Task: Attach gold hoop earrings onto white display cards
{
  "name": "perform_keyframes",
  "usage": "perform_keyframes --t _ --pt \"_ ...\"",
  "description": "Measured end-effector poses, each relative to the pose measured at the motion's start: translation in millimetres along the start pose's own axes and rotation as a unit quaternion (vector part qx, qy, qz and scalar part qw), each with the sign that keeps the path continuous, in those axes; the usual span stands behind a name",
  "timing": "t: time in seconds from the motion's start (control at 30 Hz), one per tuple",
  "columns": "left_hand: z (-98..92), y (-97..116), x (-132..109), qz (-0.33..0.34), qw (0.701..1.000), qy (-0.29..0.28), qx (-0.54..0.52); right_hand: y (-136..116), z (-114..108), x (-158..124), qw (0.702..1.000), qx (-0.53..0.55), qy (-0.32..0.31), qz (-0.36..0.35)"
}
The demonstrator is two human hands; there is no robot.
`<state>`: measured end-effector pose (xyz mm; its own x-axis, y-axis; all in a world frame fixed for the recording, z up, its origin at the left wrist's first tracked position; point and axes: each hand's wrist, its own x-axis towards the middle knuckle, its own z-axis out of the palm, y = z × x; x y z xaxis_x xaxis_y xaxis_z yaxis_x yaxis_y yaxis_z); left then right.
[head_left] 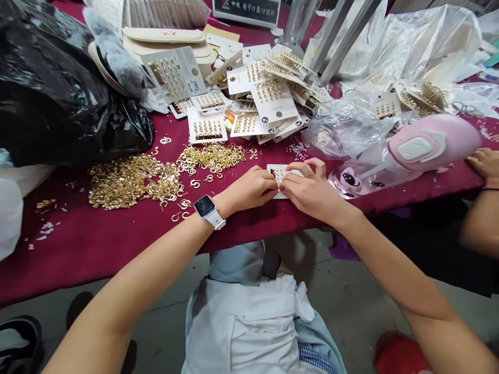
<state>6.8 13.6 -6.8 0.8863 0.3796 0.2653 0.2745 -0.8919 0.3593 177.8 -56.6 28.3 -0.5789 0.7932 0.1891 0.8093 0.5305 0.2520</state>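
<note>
A small white earring card [281,170] with gold pieces on it lies near the front edge of the red-clothed table. My left hand [253,189], with a white watch on the wrist, has its fingers closed at the card's left side. Over the card's right side, my right hand [312,189] pinches close to the left fingertips. Whatever small piece lies between the fingertips is too small to make out. Left of my hands are a pile of gold hoops [212,157] and a larger pile of small gold pieces [125,182].
Filled earring cards [273,98] are heaped behind my hands. A pink-lidded bottle [432,143] lies to the right beside clear plastic bags [346,124]. A black bag [70,98] stands at the left. Another person's hand [485,163] rests at the far right edge.
</note>
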Motion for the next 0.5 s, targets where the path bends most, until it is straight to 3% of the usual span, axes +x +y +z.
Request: perform_keyframes --t 0.13,0.2,0.3,0.4,0.47,0.5 --pt "-4.4 4.6 -0.7 -0.055 0.998 -0.038 0.006 -1.8 2.1 -21.7 0.995 0.015 0.067 0.078" --pt "-10.0 7.2 -1.2 -0.087 0.995 -0.056 0.003 0.1 5.2 -36.2 0.989 0.020 0.072 0.130" --pt "-29.1 19.8 -3.4 -0.105 0.994 -0.020 -0.020 5.6 11.2 -54.9 0.982 0.029 0.049 0.179" --pt "-58.0 57.1 -17.9 -0.053 0.986 0.108 -0.111 9.5 16.3 -64.0 0.980 0.041 0.033 0.191" --pt "-71.2 96.0 -44.3 0.017 0.976 0.135 -0.169 9.3 19.3 -64.3 0.983 0.061 0.013 0.174" --pt "-72.9 117.2 -63.8 0.031 0.981 0.126 -0.140 8.4 20.8 -63.1 0.984 0.071 0.006 0.162"
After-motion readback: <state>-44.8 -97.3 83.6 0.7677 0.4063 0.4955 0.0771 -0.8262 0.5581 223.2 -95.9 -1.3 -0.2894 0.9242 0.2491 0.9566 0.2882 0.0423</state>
